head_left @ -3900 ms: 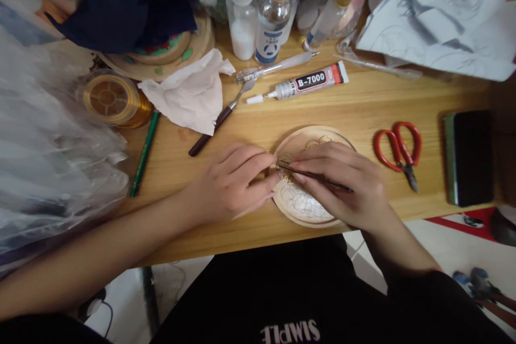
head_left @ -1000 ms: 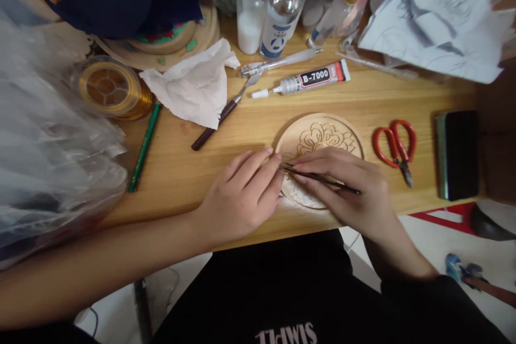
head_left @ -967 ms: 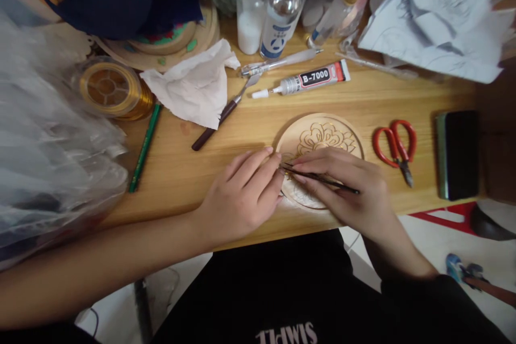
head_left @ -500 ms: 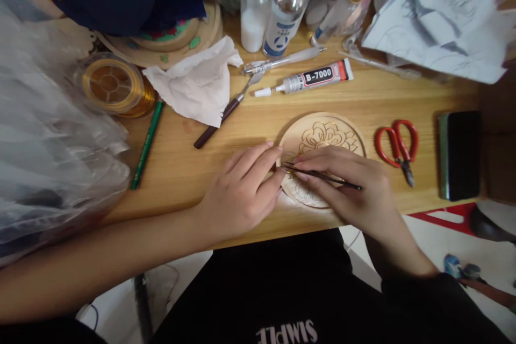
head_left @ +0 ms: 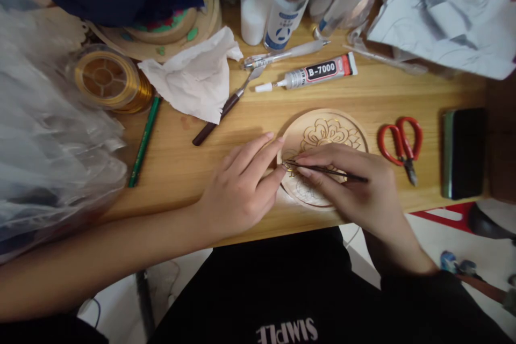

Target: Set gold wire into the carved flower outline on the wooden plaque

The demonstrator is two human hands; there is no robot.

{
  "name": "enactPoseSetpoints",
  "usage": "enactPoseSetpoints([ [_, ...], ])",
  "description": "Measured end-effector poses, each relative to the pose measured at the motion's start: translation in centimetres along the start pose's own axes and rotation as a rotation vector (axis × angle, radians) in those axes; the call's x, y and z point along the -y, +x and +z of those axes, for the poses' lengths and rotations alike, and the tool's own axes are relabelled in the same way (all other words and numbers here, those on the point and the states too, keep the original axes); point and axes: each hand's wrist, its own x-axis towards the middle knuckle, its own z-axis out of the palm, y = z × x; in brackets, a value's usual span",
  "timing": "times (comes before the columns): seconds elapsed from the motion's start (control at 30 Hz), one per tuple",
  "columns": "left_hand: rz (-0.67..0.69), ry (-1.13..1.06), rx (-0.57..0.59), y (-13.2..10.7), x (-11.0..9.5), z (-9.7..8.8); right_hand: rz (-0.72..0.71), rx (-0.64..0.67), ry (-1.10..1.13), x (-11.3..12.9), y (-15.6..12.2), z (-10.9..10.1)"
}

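A round wooden plate point(head_left: 290, 134) with a raised rim lies on the table, bearing a flower outlined in gold wire point(head_left: 328, 131) and pencilled lines below it. My right hand point(head_left: 358, 177) is closed around dark tweezers point(head_left: 332, 169), their tips down at the plate's left part. A small gold bit point(head_left: 288, 167) shows at the tips; whether they pinch it is too small to tell. My left hand point(head_left: 245, 183) lies with fingers stretched and apart, its fingertips at the plate's left rim, close to the tweezer tips.
Red-handled cutters point(head_left: 401, 145) and a phone point(head_left: 463, 153) lie to the right. Beyond the plate are a B-7000 glue tube point(head_left: 318, 72), a pen point(head_left: 286, 55), a palette knife point(head_left: 217, 118), tissue point(head_left: 193, 78) and bottles point(head_left: 284, 16). A gold wire spool point(head_left: 113, 78) and green pencil point(head_left: 144, 142) are left.
The view has shifted slightly. My left fingers have spread a little, while the tweezers in my right hand stay at the plate's left part.
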Motion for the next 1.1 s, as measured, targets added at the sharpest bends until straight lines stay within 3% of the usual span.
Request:
enactPoseSetpoints([
  [0.33,-0.004,0.006,0.005,0.0,0.2,0.0,-0.030,-0.020,-0.052,0.3,-0.2,0.2],
  [0.8,0.207,0.261,-0.115,0.5,0.3,-0.4,-0.119,0.006,-0.017,-0.9,0.2,-0.2],
  [1.1,0.213,0.329,-0.076,0.8,0.5,-0.5,-0.165,0.011,0.011,-1.3,0.2,-0.1],
])
